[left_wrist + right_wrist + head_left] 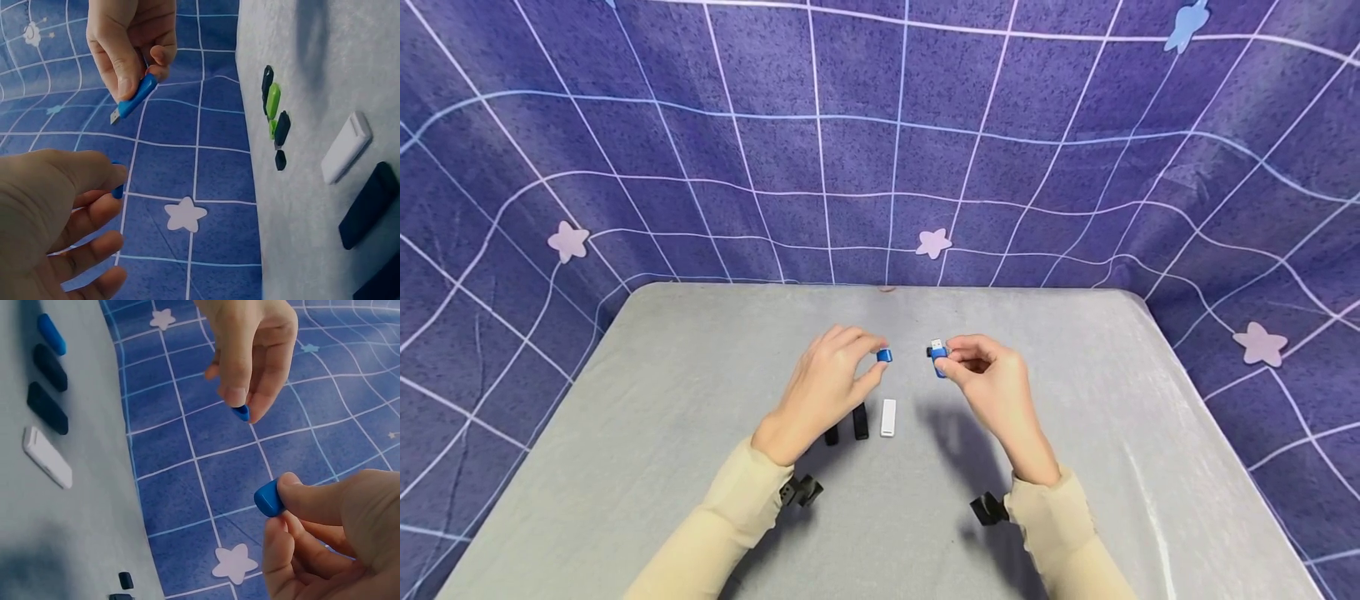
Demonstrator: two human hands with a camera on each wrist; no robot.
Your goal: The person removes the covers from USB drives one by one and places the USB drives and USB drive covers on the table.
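My left hand [822, 382] pinches a small blue cap [884, 356] between thumb and finger. Facing it across a short gap, my right hand [1003, 385] holds a blue USB stick [939, 353] by its body, with the bare metal plug [115, 116] sticking out. The cap and the stick are apart, both raised above the table. In the left wrist view the plug points down towards the left hand's side. From the right wrist, the rounded rear end of the stick body [267, 499] shows beyond the thumb.
A grey cloth covers the table [700, 333]. Below the hands lie a white stick [888, 418] and black sticks [861, 422], with another blue stick [51, 334] in that row. Farther off are a green stick [273, 100] and several dark pieces [282, 128]. A purple gridded curtain [850, 158] hangs behind.
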